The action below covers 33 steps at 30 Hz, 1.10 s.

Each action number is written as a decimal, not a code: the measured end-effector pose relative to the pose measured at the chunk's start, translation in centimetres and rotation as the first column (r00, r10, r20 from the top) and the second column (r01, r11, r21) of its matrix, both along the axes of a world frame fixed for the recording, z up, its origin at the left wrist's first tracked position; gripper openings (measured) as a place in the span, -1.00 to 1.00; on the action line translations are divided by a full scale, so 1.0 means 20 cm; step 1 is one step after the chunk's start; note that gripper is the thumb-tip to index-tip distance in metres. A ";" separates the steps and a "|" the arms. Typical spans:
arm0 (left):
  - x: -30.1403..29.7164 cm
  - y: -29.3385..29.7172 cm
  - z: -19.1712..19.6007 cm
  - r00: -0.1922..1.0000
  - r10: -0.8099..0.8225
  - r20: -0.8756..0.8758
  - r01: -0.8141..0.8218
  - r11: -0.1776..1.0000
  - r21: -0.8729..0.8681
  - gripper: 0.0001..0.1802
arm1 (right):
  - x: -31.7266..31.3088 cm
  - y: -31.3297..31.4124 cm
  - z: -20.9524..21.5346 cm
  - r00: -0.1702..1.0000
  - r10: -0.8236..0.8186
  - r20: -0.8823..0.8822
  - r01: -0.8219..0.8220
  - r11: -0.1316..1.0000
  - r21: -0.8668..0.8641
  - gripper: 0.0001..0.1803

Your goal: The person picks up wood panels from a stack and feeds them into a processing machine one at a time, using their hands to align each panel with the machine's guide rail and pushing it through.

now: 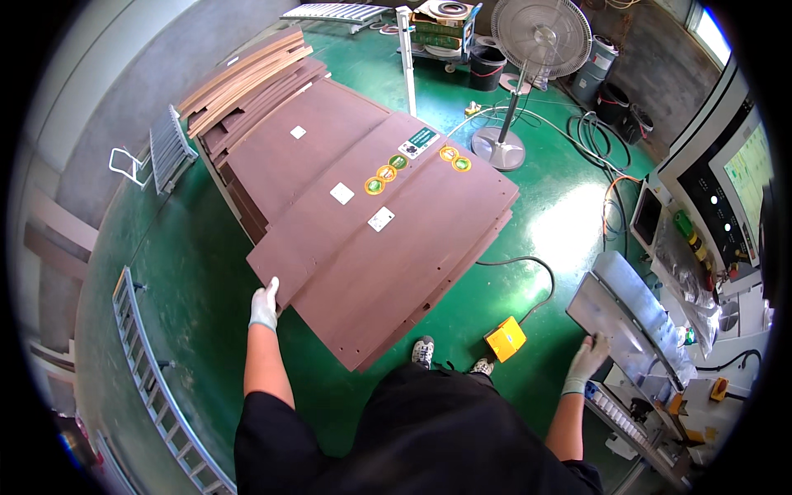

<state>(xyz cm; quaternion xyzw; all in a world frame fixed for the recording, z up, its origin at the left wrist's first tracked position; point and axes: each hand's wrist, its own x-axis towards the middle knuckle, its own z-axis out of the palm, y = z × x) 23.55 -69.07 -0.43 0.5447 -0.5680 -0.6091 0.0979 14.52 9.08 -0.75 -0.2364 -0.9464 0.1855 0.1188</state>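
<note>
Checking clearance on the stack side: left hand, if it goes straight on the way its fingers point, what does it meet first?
The left hand already rests on the near corner of the lower brown board. Going straight on, it would likely slide along that board toward the edge of the top board; depth is unclear.

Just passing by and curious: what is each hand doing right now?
Left hand: gripping the edge of a brown panel.
Right hand: resting on the metal tray; grip cannot be told.
</note>
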 end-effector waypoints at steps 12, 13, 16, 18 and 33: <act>0.39 1.11 0.43 0.789 -0.461 -0.406 0.610 0.665 0.431 -0.46 | 0.16 -1.35 0.29 0.552 0.824 -0.126 -0.222 -0.001 -0.975 -0.28; 0.39 1.22 0.40 0.747 -0.539 -0.390 0.665 0.611 0.430 -0.47 | 0.15 -1.41 0.37 0.530 0.830 -0.177 -0.183 -0.091 -0.979 -0.23; 0.27 1.37 0.32 0.178 -0.959 -0.219 0.984 0.178 0.023 -0.34 | 0.08 -1.49 0.54 0.693 0.705 -0.151 -0.204 -0.009 -0.979 -0.11; 0.21 1.37 0.36 0.009 -0.989 -0.148 1.000 0.009 0.000 -0.34 | 0.03 -1.37 0.31 0.704 0.662 -0.256 -0.286 -0.066 -0.956 -0.24; -0.15 1.65 0.31 0.604 -0.727 -0.327 0.797 0.562 0.220 -0.41 | 0.34 -1.03 0.04 0.997 0.030 0.071 0.076 -0.545 -0.835 -0.42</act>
